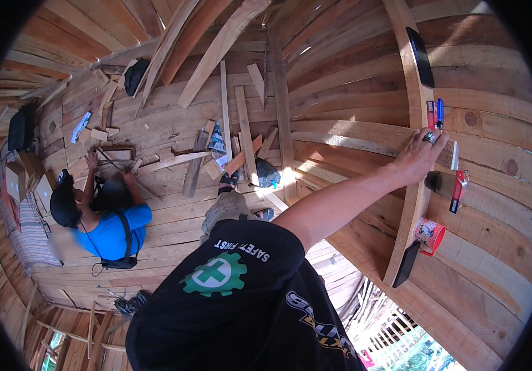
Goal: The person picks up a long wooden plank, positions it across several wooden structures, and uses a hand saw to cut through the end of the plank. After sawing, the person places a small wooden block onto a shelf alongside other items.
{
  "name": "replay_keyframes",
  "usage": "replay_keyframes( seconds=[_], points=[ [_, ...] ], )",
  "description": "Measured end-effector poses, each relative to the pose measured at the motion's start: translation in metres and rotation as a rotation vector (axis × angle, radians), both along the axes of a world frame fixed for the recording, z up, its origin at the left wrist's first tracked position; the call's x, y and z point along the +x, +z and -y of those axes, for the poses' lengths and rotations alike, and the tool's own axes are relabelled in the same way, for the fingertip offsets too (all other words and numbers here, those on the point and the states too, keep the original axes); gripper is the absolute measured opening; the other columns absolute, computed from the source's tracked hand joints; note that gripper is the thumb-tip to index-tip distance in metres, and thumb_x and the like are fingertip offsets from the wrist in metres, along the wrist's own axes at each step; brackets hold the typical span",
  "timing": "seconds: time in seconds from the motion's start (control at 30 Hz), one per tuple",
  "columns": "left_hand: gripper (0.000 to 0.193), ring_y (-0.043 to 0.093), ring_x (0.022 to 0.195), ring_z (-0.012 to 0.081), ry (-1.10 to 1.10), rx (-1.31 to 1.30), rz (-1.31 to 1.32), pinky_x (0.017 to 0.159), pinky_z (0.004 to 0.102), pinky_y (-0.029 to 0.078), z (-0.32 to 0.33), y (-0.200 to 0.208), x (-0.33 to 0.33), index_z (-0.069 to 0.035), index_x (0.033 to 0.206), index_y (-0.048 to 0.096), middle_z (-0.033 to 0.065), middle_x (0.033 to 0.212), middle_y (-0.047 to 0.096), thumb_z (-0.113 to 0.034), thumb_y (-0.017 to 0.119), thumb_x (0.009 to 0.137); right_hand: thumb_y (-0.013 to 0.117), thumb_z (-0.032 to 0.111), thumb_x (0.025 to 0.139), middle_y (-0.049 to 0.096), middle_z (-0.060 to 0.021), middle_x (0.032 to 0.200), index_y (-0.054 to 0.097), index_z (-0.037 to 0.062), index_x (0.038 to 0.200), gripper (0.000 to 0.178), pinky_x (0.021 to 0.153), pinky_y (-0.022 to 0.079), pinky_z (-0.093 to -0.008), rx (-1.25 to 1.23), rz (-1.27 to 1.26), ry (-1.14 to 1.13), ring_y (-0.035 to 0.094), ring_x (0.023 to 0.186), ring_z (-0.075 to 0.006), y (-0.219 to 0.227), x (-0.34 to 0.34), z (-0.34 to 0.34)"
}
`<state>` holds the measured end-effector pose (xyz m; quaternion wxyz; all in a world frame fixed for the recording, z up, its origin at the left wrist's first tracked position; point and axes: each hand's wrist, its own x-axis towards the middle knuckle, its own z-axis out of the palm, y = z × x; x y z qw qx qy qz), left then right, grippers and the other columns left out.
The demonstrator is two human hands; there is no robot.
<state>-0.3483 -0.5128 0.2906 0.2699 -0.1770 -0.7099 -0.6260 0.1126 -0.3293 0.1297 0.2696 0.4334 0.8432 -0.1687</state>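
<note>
My left hand (422,153) reaches out across a narrow wooden beam (409,216) on the plank wall, palm down, its fingers curled over the wood. A ring shows on one finger. Close above the hand are a small red pack (430,114) and a blue item (440,113). Just below it lies a red and white box (459,191), beside a dark tapered object I cannot make out. Farther down are a red floral mug (430,235) and a flat black device (406,264). My right hand is out of view.
A co-worker in a blue shirt (114,232) sits on the plank floor at left, hands near wood pieces. Long boards (223,52) lean at the back. Offcuts (247,133) litter the floor by my sandaled feet. Another flat black device (420,57) rests at the beam's upper end.
</note>
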Motion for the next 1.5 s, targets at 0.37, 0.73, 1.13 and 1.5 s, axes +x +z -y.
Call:
replay_keyframes(
  seconds=[0.37,0.73,1.13,1.5],
  points=[
    [0.067,0.042,0.111,0.0384,0.004,-0.009,-0.004,0.101,0.0451,0.034,0.001,0.000,0.001,0.006,0.130,0.033,0.0217,0.122,0.041,0.007,0.055,0.067,0.069,0.037,0.074,0.066,-0.0233,0.081,0.061,-0.0072,0.085,0.046,0.069,0.050,-0.0397,-0.009,0.001,0.015,0.066,0.079,-0.0319,0.000,-0.003,0.002],
    [0.070,0.043,0.114,0.0423,-0.123,0.007,0.020,0.099,0.0462,0.036,0.004,0.000,-0.002,0.003,0.132,0.033,0.0259,0.124,0.044,0.001,0.067,0.071,0.069,0.036,0.074,0.066,-0.0231,0.080,0.060,-0.0072,0.084,0.046,0.068,0.049,-0.0395,-0.090,-0.067,-0.002,0.066,0.078,-0.0317,0.005,-0.014,0.026],
    [0.075,0.047,0.110,0.0440,-0.126,-0.318,-0.095,0.091,0.0483,0.042,0.018,0.012,-0.022,0.002,0.131,0.032,0.0273,0.116,0.051,-0.017,0.075,0.073,0.064,0.036,0.076,0.064,-0.0281,0.094,0.059,-0.0049,0.101,0.048,0.080,0.048,-0.0445,-0.064,-0.104,-0.106,0.062,0.093,-0.0400,-0.019,-0.011,0.037],
    [0.076,0.051,0.104,0.0443,-0.212,-0.368,-0.073,0.089,0.0465,0.042,0.017,0.010,-0.027,0.007,0.129,0.034,0.0290,0.112,0.054,-0.018,0.078,0.072,0.062,0.036,0.078,0.063,-0.0281,0.098,0.060,-0.0009,0.099,0.042,0.082,0.048,-0.0473,-0.073,-0.144,-0.155,0.061,0.095,-0.0413,-0.050,0.023,0.038]
  ],
)
